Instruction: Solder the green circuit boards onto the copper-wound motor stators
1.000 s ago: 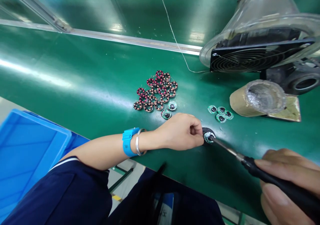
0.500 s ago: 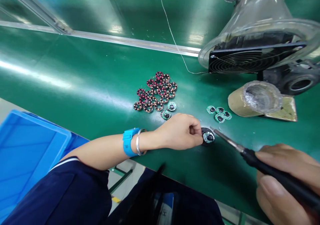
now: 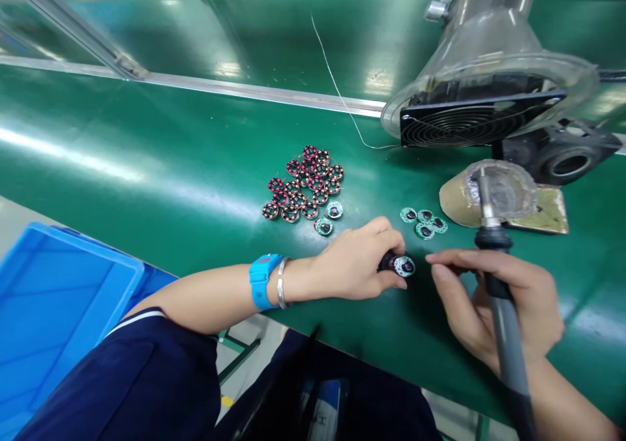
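My left hand [image 3: 366, 259] rests low over the green bench, thumb and fingers closed around the sides of a dark round part. On top of that part sits a small round circuit board [image 3: 404, 266] with a black centre. In my right hand [image 3: 508, 297] is a soldering iron [image 3: 503, 317], its metal tip pointing away, over the mouth of the tan cup [image 3: 460, 199]. Thumb and forefinger of that hand reach toward the board, their tips close together and a short gap from it; whether they pinch anything is too small to tell.
Wound copper coil rings [image 3: 303, 183] lie clustered at mid-bench, two boards beside them. Several loose round boards [image 3: 425, 231] lie near the cup. Behind stands a clear hood with a black fan grille [image 3: 469, 128]; a thin wire [image 3: 337, 89] hangs beside it. A blue bin [image 3: 63, 336] is at left.
My right hand has swung the iron's tip away from the board to the cup and brought its thumb and forefinger near the board. My left fingers now wrap the part's sides.
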`<state>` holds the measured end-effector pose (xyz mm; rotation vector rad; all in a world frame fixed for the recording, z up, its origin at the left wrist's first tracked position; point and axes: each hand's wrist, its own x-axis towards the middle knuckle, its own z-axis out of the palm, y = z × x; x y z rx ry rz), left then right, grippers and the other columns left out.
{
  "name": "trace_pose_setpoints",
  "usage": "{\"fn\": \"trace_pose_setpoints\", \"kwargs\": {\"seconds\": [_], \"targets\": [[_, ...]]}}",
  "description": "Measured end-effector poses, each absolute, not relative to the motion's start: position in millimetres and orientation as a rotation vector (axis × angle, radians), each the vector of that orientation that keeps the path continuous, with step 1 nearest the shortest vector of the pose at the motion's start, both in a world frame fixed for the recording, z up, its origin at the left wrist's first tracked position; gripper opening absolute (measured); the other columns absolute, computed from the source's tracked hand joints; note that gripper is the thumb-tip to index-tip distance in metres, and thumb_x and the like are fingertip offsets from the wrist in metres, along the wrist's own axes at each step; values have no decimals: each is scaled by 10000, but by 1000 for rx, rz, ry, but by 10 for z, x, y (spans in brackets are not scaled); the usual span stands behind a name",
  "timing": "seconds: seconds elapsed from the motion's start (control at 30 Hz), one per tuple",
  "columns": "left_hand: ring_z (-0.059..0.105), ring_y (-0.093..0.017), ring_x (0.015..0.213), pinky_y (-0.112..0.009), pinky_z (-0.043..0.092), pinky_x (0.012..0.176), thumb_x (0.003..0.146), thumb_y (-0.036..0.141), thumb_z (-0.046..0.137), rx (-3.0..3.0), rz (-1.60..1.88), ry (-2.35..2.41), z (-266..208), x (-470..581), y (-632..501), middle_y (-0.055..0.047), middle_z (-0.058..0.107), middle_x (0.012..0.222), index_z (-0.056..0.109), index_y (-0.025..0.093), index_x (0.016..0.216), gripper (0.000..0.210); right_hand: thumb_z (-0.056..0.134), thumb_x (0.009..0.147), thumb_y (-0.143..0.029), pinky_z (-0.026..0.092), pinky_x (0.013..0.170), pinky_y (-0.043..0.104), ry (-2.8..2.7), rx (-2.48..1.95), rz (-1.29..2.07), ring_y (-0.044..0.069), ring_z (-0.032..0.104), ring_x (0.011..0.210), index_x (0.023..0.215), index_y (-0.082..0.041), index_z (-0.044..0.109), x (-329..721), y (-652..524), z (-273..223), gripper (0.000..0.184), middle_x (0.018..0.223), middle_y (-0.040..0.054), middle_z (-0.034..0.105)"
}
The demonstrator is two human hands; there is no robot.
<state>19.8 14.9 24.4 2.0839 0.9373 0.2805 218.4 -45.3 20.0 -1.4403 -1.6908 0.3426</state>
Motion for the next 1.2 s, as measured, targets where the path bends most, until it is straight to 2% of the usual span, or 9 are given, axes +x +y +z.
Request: {"fn": "trace_pose_setpoints", "kwargs": {"seconds": [0.13, 0.23, 0.3, 0.47, 0.63, 0.77, 0.87, 1.07, 1.2], "targets": [[570, -143, 872, -254, 483, 761, 791, 150, 766, 2024, 313, 722, 233, 177, 300, -26, 561, 982, 666, 171, 1055, 283, 754, 796, -241, 572, 656, 256, -1796, -1344, 379, 123, 688, 652, 925, -226, 646, 2135, -434, 149, 169, 809, -14, 729], [574, -106, 792, -241, 495, 743, 794, 83, 741, 1969, 303, 660, 245, 127, 363, -26, 558, 993, 672, 159, 1092, 315, 756, 795, -192, 581, 715, 265, -1864, -1265, 264, 129, 689, 709, 1037, -218, 610, 2099, -433, 119, 284, 843, -10, 717], [570, -78, 719, -232, 501, 702, 790, 95, 746, 1926, 329, 721, 257, 78, 363, -31, 556, 1020, 652, 140, 1088, 316, 752, 792, -156, 579, 757, 270, -1880, -1226, 205, 128, 683, 743, 1106, -207, 585, 2088, -440, 95, 360, 872, -4, 709], [547, -58, 649, -197, 460, 621, 860, 176, 678, 1888, 375, 771, 289, -1, 291, 4, 586, 857, 665, 136, 886, 49, 744, 798, -138, 575, 771, 266, -1896, -1225, 202, 125, 686, 762, 1171, -214, 568, 2090, -452, 55, 419, 905, -9, 711], [526, -45, 606, -186, 424, 582, 862, 249, 681, 1792, 409, 811, 288, 61, 210, 22, 587, 792, 689, 143, 856, 107, 745, 788, -127, 580, 735, 280, -1910, -1200, 220, 143, 704, 769, 1143, -230, 580, 2099, -432, 79, 405, 921, -6, 731], [529, -54, 605, -185, 418, 579, 838, 221, 659, 1731, 403, 864, 291, 111, 175, 30, 588, 742, 668, 144, 812, 82, 703, 798, -92, 585, 694, 326, -1969, -1114, 280, 177, 713, 811, 1162, -267, 576, 2097, -439, 121, 424, 981, -3, 750], [534, -60, 600, -187, 416, 571, 817, 190, 640, 1704, 398, 904, 295, 110, 165, 31, 590, 714, 664, 143, 798, 56, 666, 814, -77, 577, 659, 315, -2038, -1131, 204, 160, 695, 751, 1219, -285, 586, 2102, -465, 137, 462, 968, -14, 754], [554, -66, 619, -187, 431, 581, 798, 146, 599, 1689, 367, 920, 281, 80, 164, 24, 618, 743, 657, 146, 807, 59, 634, 816, -110, 581, 700, 363, -2198, -1076, 101, 232, 695, 950, 1262, -275, 591, 2163, -490, 116, 478, 1088, 19, 742], [557, -75, 602, -191, 425, 564, 779, 151, 592, 1679, 334, 972, 277, 94, 155, 25, 627, 694, 653, 150, 770, 61, 587, 862, -125, 585, 699, 336, -2203, -1100, 109, 208, 694, 912, 1243, -270, 626, 2209, -503, 149, 409, 1017, 18, 746]]}}
